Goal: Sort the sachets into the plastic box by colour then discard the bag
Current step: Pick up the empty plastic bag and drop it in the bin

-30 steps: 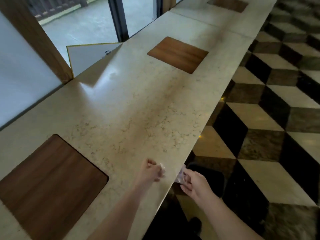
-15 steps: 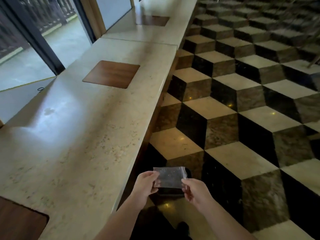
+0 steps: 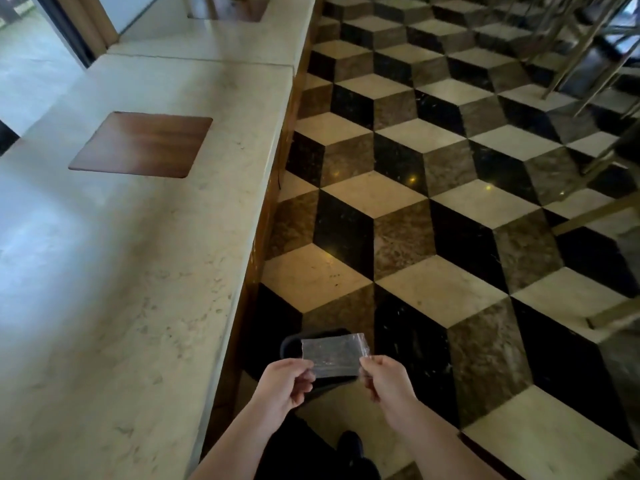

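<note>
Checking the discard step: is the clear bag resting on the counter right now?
No, the clear bag is held stretched between the left hand and right hand, off the counter, over the floor.

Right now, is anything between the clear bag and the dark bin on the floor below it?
Nothing visible. The left hand and right hand hold the clear bag by its lower corners right over the dark bin, beside the counter; the bag hides part of the opening.
</note>
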